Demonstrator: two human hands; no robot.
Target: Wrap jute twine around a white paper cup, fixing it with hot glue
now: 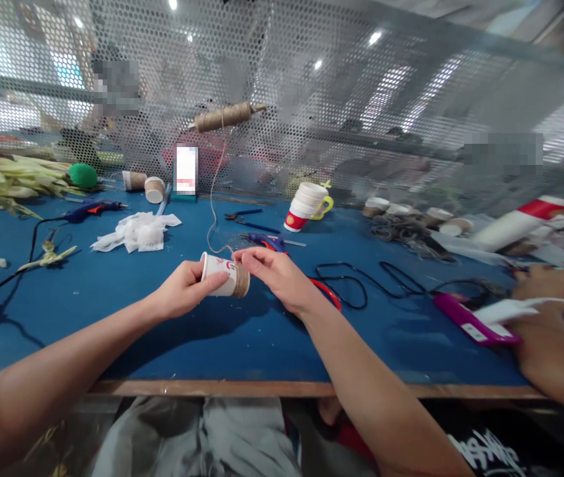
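A white paper cup [219, 268] lies on its side in the grip of my left hand [188, 286], above the blue table. Brown twine [242, 278] is wound round the end of the cup on my right. My right hand [276, 273] pinches the twine against the upper side of that end, fingers closed. From there the loose strand [215, 218] runs up to a twine spool [223, 118] on a rod at the mesh screen. Behind my right hand lies a blue glue gun [264, 241], partly hidden.
Stacked white cups [306, 202] and pliers [249, 215] stand or lie farther back. White tissue [137, 232] and another glue gun [93, 211] are at left. A purple power strip [473, 319] with black cable lies at right, beside another person's arm [550, 331].
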